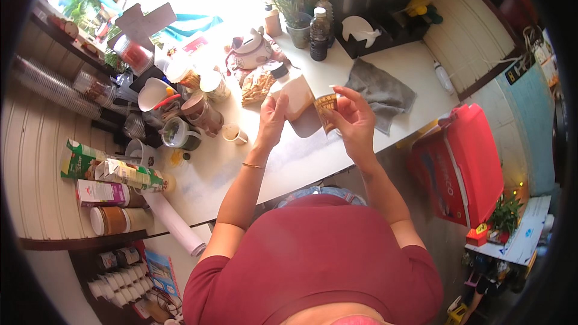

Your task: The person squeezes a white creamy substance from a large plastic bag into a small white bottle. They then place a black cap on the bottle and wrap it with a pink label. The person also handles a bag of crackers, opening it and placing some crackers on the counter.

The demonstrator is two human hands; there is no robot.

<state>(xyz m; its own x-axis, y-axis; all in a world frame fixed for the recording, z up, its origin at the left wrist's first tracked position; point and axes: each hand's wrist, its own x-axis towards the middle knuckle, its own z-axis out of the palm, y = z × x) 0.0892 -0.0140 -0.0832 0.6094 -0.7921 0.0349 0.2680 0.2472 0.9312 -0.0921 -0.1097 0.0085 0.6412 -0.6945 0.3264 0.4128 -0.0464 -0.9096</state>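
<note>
My left hand [273,119] grips a square-sided bottle [292,95] by its lower left side. The bottle has a black cap and looks pale above and brownish below; it leans with its cap away from me. Between the thumb and fingers of my right hand [356,119] is a brown printed label [327,110] with lettering. The label is at the bottle's right side, and I cannot tell whether it touches. Behind the bottle lies a clear bag of tan snack pieces [258,85]. To the right, a crumpled grey cloth [381,92] rests on the white counter [289,162].
A small measuring cup [234,134], a lidded jar [203,115] and a jug [180,134] stand at left, near cartons [131,174]. Dark bottles [319,34] and a potted plant [299,29] stand at the back. A red cooler box [460,167] is beyond the counter's right edge.
</note>
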